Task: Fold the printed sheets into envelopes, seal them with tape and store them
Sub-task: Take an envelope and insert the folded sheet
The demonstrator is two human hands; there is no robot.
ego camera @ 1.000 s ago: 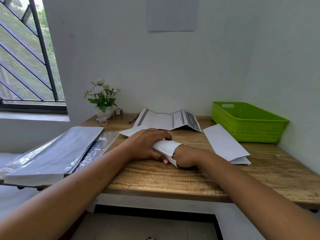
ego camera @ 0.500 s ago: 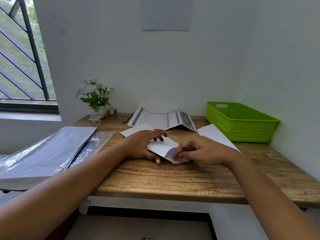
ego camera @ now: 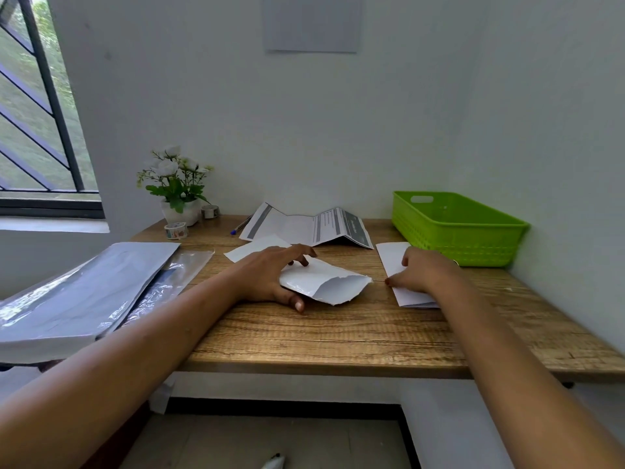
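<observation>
Releasing sheet (ego camera: 324,282), right hand (ego camera: 419,272) touches envelopes (ego camera: 390,260).

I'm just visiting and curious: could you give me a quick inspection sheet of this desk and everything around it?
Surface: wooden desk, set against a white wall.
Job's things: paper envelope, open end to the right; creased printed sheet at the back; white folded sheet; green basket; tape roll.
Clutter: flower pot; pen; plastic-wrapped paper pack.
Hands: left hand holds the envelope's left end; right hand rests on the folded sheet, grip unclear.
Cables: nothing seen.
Surroundings: barred window on the left; wall notice.
</observation>
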